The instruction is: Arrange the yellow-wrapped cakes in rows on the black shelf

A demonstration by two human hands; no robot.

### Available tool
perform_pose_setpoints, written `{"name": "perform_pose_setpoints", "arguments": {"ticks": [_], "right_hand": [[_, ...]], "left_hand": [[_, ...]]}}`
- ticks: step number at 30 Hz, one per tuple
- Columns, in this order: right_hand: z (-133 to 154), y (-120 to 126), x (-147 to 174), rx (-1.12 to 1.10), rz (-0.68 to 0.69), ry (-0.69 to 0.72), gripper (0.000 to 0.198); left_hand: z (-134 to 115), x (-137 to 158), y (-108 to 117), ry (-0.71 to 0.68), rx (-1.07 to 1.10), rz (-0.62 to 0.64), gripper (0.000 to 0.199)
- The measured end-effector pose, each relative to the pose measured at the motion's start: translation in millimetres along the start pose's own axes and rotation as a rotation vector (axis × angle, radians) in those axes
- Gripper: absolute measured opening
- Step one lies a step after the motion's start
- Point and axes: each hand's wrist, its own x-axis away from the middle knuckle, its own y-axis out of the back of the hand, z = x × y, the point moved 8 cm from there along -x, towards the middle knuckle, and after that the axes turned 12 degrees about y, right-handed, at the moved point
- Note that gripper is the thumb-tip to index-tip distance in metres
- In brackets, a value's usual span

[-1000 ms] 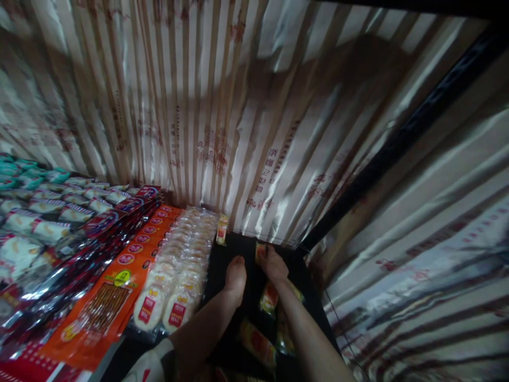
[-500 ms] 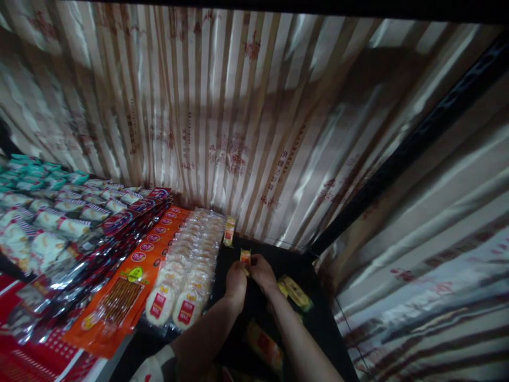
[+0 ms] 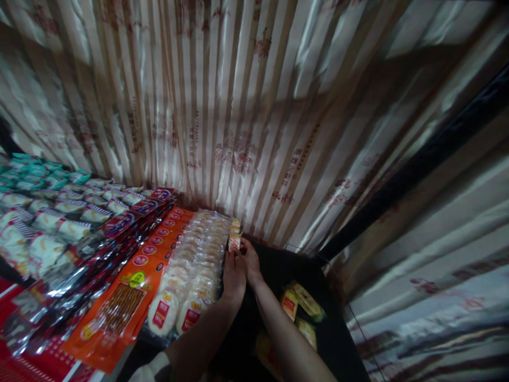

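Note:
A small yellow snack packet (image 3: 234,242) with a red label stands upright at the shelf's back, between the fingertips of both my hands. My left hand (image 3: 233,275) grips its lower left side, its fingers partly hidden. From the right, my right hand (image 3: 250,261) closes on the same packet. Just behind is another yellow packet (image 3: 235,226), and the two seem to touch. Rows of clear-wrapped white rice crackers (image 3: 194,265) run along the left of my hands. More yellow packets (image 3: 306,302) lie loose on the black shelf (image 3: 274,260), right of my right forearm.
Left of the crackers are orange bags of brown sticks (image 3: 119,300), dark red packs (image 3: 131,228) and rows of white and green packets (image 3: 59,223). A red basket (image 3: 51,355) is at lower left. A pleated curtain (image 3: 238,106) and black post (image 3: 397,175) bound the shelf.
Both hands have moved the held packet back and left, up to the packet standing by the crackers. The camera view has shifted slightly, and more of the loose packets shows.

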Motion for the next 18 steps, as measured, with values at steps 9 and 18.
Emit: {"name": "perform_pose_setpoints", "arguments": {"ticks": [9,18], "right_hand": [[-4.8,-6.1,-5.3,0.135,0.025,-0.054,0.041],[4.4,-8.8,-2.7,0.165,0.071,-0.064,0.046]], "left_hand": [[-4.8,-4.3,-3.3,-0.005,-0.012,0.056,0.047],[6.1,-14.2,-7.9,0.003,0.049,0.064,0.049]]}}
